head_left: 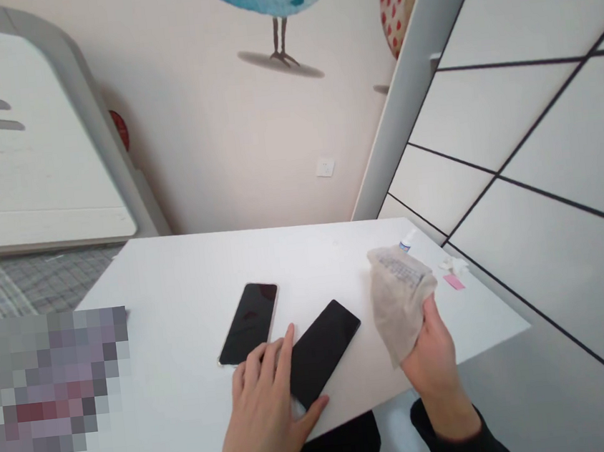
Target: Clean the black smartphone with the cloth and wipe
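Observation:
A black smartphone (326, 351) lies at a slant near the table's front edge. My left hand (266, 402) is around its lower left end, index finger along one side and thumb at the near corner. Just beyond my left fingertips, a second smartphone (250, 323) with a pale edge lies flat, its dark screen up. My right hand (434, 352) grips a beige cloth (399, 298) with dark print on it, held up to the right of the black phone. The cloth hides most of my right fingers.
On the white table (178, 282), a small white bottle (406, 242) stands partly behind the cloth. Near it are a pink slip (454, 282) and crumpled white tissue (453, 265). White panels (538, 115) rise along the right edge. A blurred-out patch (51, 403) covers the left side.

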The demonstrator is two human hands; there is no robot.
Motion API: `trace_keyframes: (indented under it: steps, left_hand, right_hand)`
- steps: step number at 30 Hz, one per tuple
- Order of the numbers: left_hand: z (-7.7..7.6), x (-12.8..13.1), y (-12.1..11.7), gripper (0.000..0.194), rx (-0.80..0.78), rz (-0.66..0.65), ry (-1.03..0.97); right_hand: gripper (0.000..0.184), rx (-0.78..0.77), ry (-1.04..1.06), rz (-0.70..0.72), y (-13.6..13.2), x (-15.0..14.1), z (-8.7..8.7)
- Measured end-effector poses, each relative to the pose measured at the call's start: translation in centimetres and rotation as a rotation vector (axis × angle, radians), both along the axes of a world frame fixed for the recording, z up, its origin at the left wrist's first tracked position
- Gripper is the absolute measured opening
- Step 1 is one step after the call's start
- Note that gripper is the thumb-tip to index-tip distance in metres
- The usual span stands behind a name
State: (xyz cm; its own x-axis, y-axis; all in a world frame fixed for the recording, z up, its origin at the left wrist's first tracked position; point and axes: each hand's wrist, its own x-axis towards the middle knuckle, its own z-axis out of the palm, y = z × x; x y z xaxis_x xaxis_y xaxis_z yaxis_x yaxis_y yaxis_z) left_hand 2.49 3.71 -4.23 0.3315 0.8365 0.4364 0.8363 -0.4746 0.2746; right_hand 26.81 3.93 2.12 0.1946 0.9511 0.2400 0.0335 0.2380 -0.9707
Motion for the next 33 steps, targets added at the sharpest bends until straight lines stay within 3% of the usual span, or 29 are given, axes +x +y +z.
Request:
trace_keyframes:
  steps: [3,5,7,9,11,14,16,18,21,24,26,29,31,33]
  left_hand:
    - [0.4,0.0,-0.3,0.11,-0.046,-0.031,-0.021]
    - [0.5,0.1,-0.5,0.121,-0.087,-0.014,-0.036]
    - [0.7,0.3,-0.5,0.134,-0.129,0.03,-0.072]
    - [0.8,0.5,-0.5,0.142,-0.163,0.053,-0.119]
    - [0.9,0.7,-0.5,0.143,-0.192,0.057,-0.127]
    - [0.9,0.7,-0.5,0.141,-0.215,0.084,-0.081]
    - [0.9,0.6,-0.5,0.142,-0.203,0.073,-0.075]
    - [0.8,0.5,-0.5,0.145,-0.18,0.046,-0.097]
    - [0.8,0.5,-0.5,0.152,-0.164,0.034,-0.119]
    - [0.8,0.5,-0.5,0.154,-0.16,0.038,-0.097]
    - [0.9,0.6,-0.5,0.15,-0.137,0.04,-0.07]
    - [1.1,0.6,-0.5,0.137,-0.095,0.046,-0.045]
    - [1.1,0.6,-0.5,0.137,-0.093,0.056,-0.048]
    - [1.1,0.6,-0.6,0.145,-0.12,0.06,-0.066]
  right_hand:
    - [0.064,0.064,-0.331,0.322,-1.1,-3.1,-0.8]
    - [0.071,0.05,-0.66,0.51,-1.2,-4.4,-1.8]
    - [0.085,-0.012,-1.066,0.492,-0.8,-4.9,-2.9]
    - [0.091,-0.101,-1.27,0.324,-0.4,-5.0,-3.9]
    - [0.096,-0.085,-1.275,0.299,-0.6,-5.1,-4.3]
    - [0.103,0.06,-1.133,0.518,-1.3,-5.1,-3.9]
    - [0.077,0.111,-1.017,0.589,-1.2,-4.3,-3.1]
    - [0.052,0.104,-0.966,0.518,-0.2,-2.8,-2.4]
    - [0.053,0.08,-0.992,0.339,1.7,-1.2,-2.4]
    - [0.057,0.039,-1.084,0.234,2.7,-2.4,-3.7]
    - [0.063,0.021,-1.148,0.225,2.6,-4.4,-4.5]
    - [0.065,0.052,-1.226,0.326,2.9,-6.4,-4.8]
    - [0.065,0.047,-1.271,0.359,3.6,-6.3,-4.5]
    - [0.067,-0.012,-1.312,0.281,4.4,-5.5,-4.2]
